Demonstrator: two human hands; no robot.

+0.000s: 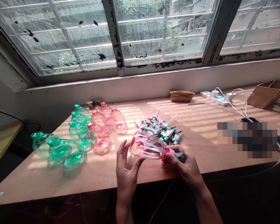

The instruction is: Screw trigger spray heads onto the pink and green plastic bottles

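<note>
Head view — pink bottle (146, 147) sits sideways between both hands (127, 171) (186, 165).

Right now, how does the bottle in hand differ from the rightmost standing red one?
The held bottle is tipped sideways; the standing bottle is upright. The held bottle has a sprayer head fitted; the standing bottle is uncapped. Both are see-through and reddish.

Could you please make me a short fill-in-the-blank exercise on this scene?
1. The right hand grips the pink bottle at its spray head, while the ____ hand is cupped by its base.
2. The bottles to the left of the standing pink bottles are coloured ____.
3. The power strip has ____ white plugs in it.

Missing words: left; green; two.
</note>
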